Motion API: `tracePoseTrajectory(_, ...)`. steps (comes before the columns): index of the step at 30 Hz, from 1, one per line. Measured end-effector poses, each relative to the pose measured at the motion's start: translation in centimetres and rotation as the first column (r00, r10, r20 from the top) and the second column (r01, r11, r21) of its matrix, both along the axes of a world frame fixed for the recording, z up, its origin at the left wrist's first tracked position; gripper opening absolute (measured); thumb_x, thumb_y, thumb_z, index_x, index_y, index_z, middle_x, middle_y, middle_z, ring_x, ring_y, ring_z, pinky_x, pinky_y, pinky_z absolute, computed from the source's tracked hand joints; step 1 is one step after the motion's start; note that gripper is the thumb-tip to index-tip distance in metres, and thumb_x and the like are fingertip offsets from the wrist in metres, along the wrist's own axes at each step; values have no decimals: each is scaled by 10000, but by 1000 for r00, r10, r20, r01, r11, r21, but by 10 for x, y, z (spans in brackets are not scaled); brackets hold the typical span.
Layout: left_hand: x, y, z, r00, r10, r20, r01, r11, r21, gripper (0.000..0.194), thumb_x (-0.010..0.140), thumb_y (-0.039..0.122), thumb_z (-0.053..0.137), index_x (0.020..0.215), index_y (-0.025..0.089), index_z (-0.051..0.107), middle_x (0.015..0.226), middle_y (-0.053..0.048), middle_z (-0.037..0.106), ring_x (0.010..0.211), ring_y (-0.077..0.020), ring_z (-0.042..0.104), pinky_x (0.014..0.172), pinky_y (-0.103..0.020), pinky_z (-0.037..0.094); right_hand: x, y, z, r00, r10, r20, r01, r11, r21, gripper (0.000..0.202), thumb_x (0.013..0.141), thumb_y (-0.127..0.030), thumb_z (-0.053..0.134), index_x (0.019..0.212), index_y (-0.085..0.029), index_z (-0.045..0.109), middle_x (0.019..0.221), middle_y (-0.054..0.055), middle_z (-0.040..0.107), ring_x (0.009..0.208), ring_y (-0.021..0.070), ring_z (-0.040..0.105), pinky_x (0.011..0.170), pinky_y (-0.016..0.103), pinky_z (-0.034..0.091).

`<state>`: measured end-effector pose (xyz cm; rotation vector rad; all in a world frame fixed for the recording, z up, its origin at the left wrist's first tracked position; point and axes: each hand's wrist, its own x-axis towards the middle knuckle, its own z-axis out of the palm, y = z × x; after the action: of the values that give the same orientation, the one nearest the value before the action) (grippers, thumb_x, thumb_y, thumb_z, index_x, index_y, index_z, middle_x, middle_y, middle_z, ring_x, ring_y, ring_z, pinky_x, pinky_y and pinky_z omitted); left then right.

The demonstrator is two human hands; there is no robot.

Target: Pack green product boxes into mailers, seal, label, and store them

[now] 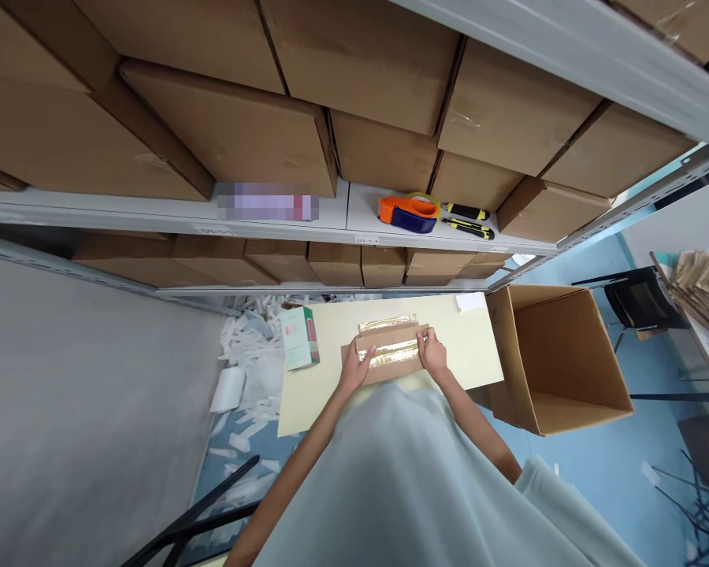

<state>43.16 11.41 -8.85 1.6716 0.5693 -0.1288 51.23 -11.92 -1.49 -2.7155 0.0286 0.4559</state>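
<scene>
My left hand [354, 368] grips the left end of a flat brown cardboard piece [393, 372], thumb on top. A shiny yellowish tape-like strip [393, 353] runs along its face. At the right end, my right hand [432, 352] is closed on the cardboard's edge near the strip's end. A second shiny strip [388, 322] shows along the far side; I cannot tell whether it is on the same piece. Both hands are above a pale yellow table [324, 402].
A green and white box [299, 339] stands at the table's left, a white card [470, 302] at its back right. A large open carton [567, 354] is to the right. Above, a shelf [354, 224] bears cartons, an orange and blue tape dispenser [410, 213] and black-yellow cutters [468, 228].
</scene>
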Motion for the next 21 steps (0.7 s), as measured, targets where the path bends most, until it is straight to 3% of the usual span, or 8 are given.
tracePoseTrajectory(6, 1, 3, -12, 997, 37, 64, -45, 990, 132, 919, 988, 741, 644, 1676, 161, 457, 1662, -286, 575, 1604, -442, 544, 1314, -591, 464, -6, 3, -5, 999, 8, 33, -8, 1000, 3, 266, 1200, -428, 360, 1201, -245, 553, 1287, 115, 760, 956, 276, 805, 810, 360, 564)
tracePoseTrajectory(9, 0, 2, -14, 992, -22, 127, -15, 959, 284, 1026, 998, 788, 585, 1746, 122, 360, 1757, -309, 465, 1668, -473, 446, 1329, -648, 431, -9, 3, -5, 987, 80, 140, -80, 997, -2, 256, 1178, -430, 429, 1153, -227, 583, 1508, 218, 668, 1211, 338, 793, 905, 422, 620)
tracePoseTrajectory(11, 9, 4, -5, 977, -95, 193, 8, 912, 409, 1045, 1001, 799, 593, 1756, 118, 351, 1799, -310, 408, 1702, -485, 380, 1350, -685, 381, -2, 5, 1, 953, 145, 265, -146, 989, -15, 269, 1158, -450, 502, 1105, -207, 604, 1597, 285, 600, 1438, 397, 685, 1055, 498, 614)
tracePoseTrajectory(13, 29, 6, 15, 952, -156, 263, 0, 859, 511, 1017, 1017, 785, 609, 1760, 136, 360, 1828, -299, 368, 1730, -478, 327, 1373, -697, 333, 16, 10, 18, 893, 202, 401, -212, 977, -21, 296, 1147, -468, 543, 1118, -188, 636, 1588, 304, 609, 1538, 419, 596, 1184, 569, 559)
tracePoseTrajectory(15, 61, 10, 45, 919, -207, 334, -22, 822, 569, 969, 1052, 752, 598, 1772, 153, 352, 1839, -285, 357, 1741, -460, 314, 1385, -693, 312, 48, 21, 47, 810, 246, 532, -274, 961, -26, 344, 1156, -473, 536, 1228, -162, 664, 1569, 293, 629, 1535, 409, 588, 1242, 605, 516)
tracePoseTrajectory(19, 148, 14, 126, 827, -245, 507, -125, 798, 589, 886, 1090, 691, 574, 1764, 148, 382, 1831, -275, 379, 1746, -444, 305, 1391, -673, 317, 136, 60, 133, 630, 339, 698, -364, 924, -120, 465, 1171, -411, 477, 1476, -84, 605, 1589, 305, 602, 1540, 389, 556, 1302, 587, 442)
tracePoseTrajectory(21, 188, 12, 167, 763, -234, 602, -202, 799, 567, 787, 1125, 604, 532, 1745, 134, 414, 1813, -274, 407, 1737, -420, 332, 1393, -645, 333, 177, 83, 175, 589, 393, 706, -375, 907, -192, 505, 1169, -358, 443, 1558, -49, 532, 1610, 305, 583, 1549, 382, 528, 1313, 564, 419)
